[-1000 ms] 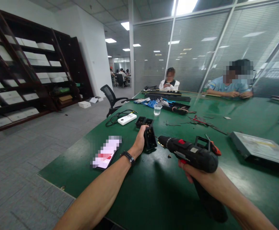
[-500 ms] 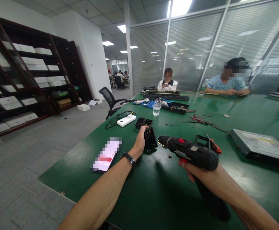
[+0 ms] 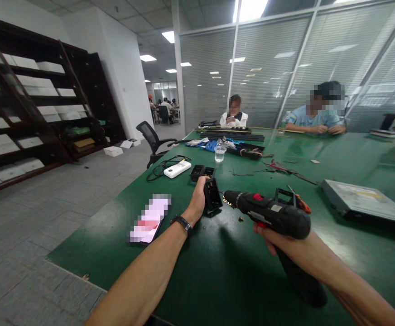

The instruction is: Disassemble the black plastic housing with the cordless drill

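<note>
My left hand (image 3: 197,200), a watch on its wrist, grips a small black plastic housing (image 3: 213,196) and holds it tilted on the green table (image 3: 218,271). My right hand (image 3: 286,246) is closed round the handle of a black cordless drill (image 3: 272,216) with red trim. The drill's tip points left and sits against the housing's right side. A tiny screw lies on the table just below the drill's nose.
A phone (image 3: 150,219) lies left of my forearm. Farther back are a second black housing (image 3: 199,172), a white power brick with cable (image 3: 176,169), a plastic cup (image 3: 219,154) and wire scraps. A flat metal unit (image 3: 363,203) sits at right. Two people sit at the far side.
My hands, the housing and the drill hold the same pose. The view has shifted slightly to the left.
</note>
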Available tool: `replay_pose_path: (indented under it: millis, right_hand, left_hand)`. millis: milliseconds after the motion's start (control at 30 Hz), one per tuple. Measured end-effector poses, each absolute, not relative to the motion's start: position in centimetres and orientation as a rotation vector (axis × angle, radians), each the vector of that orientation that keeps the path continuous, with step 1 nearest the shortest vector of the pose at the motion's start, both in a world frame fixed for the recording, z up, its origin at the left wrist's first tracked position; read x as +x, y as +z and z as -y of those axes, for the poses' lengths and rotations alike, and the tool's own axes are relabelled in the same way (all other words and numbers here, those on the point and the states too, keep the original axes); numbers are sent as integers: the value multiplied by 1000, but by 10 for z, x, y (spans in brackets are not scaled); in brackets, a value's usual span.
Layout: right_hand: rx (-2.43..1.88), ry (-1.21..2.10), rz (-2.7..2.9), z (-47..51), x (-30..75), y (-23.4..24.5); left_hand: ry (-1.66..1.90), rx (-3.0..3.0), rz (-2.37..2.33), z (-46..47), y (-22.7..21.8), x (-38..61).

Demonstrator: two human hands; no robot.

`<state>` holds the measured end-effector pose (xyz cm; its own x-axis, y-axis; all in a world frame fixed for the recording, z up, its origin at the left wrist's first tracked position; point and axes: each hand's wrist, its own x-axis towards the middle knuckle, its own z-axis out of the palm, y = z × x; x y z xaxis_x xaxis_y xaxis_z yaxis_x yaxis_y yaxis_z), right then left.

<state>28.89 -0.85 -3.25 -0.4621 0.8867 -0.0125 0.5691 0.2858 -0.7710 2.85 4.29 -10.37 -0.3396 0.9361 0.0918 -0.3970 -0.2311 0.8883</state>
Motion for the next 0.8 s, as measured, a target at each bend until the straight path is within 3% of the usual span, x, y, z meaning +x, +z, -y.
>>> replay_pose_path:
  millis: [800]
  right_hand:
    - [-1248,968,2184,17,286,-25]
  left_hand:
    - [1710,891,-1046,-46,-109,27]
